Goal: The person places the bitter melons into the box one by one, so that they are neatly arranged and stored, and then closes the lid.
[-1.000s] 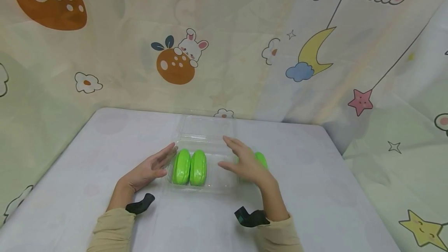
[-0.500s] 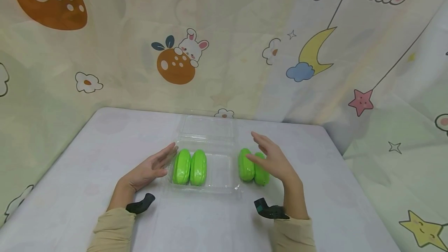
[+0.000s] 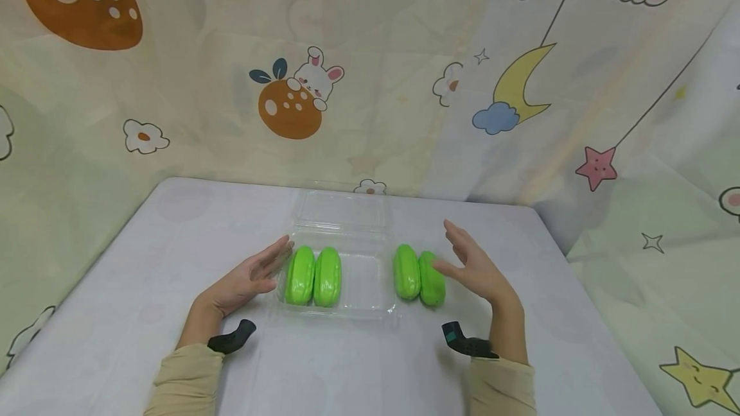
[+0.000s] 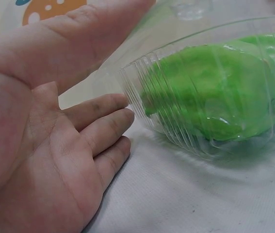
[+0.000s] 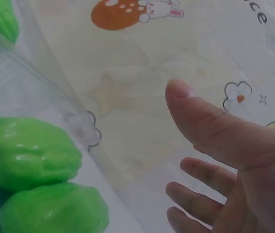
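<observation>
A clear plastic clamshell box (image 3: pixel 365 284) lies with its lid (image 3: pixel 341 210) folded back. Inside its left half, two glossy green oblong vegetables, ridged like cucumbers, lie side by side: a left one (image 3: pixel 300 276) and a right one (image 3: pixel 327 277). My left hand (image 3: pixel 245 282) has its fingers extended beside the box's left wall (image 4: pixel 137 92); whether the fingertips touch it I cannot tell. Right of the box lie two more green vegetables, one nearer it (image 3: pixel 407 272) and one farther (image 3: pixel 432 284). Apart from them, on their right, my right hand (image 5: pixel 239 165) holds nothing, fingers spread.
A white-covered table (image 3: pixel 324 371) bears everything. Behind it hangs a cartoon-print cloth (image 3: pixel 393 95), meeting the table's back edge just past the lid. Each wrist wears a black camera mount, the left mount (image 3: pixel 232 337) and the right mount (image 3: pixel 465 343).
My right hand has moved right, from over the box's right side past the two loose vegetables, uncovering them. The left hand, the box and its contents have stayed put.
</observation>
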Action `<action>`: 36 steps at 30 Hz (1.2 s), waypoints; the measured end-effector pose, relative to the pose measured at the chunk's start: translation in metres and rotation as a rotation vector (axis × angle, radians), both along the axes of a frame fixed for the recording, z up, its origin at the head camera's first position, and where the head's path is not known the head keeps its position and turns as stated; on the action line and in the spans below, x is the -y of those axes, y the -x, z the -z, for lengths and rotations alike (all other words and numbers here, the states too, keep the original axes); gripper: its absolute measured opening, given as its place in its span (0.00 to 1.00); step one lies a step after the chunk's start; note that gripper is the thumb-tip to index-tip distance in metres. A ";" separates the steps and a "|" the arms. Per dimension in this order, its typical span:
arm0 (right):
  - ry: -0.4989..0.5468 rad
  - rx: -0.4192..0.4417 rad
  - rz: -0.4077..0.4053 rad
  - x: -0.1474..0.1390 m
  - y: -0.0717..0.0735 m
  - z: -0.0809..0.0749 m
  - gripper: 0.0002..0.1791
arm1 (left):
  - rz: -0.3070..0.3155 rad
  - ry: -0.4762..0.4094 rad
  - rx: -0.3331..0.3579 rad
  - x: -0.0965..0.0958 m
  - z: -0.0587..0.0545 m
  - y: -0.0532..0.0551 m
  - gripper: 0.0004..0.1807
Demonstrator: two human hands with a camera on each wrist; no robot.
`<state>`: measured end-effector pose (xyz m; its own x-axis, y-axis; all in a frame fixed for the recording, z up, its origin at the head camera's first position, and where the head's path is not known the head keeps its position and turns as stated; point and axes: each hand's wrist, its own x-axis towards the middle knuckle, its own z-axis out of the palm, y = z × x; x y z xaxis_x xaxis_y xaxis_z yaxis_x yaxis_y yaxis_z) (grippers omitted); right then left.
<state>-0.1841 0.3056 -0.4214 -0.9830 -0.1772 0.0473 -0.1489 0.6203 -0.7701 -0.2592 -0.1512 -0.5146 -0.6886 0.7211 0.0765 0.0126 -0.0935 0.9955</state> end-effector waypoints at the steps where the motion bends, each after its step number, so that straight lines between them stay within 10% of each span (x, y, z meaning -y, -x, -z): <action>1: 0.011 0.017 -0.003 -0.002 0.000 0.002 0.50 | 0.000 0.000 -0.001 0.000 0.000 0.000 0.47; 17: 0.085 0.189 -0.109 -0.024 0.002 0.038 0.63 | 0.001 0.001 -0.021 -0.001 0.000 0.001 0.48; 36: -0.059 0.257 -0.146 -0.029 0.005 0.051 0.68 | -0.002 0.012 -0.026 -0.001 0.001 0.002 0.47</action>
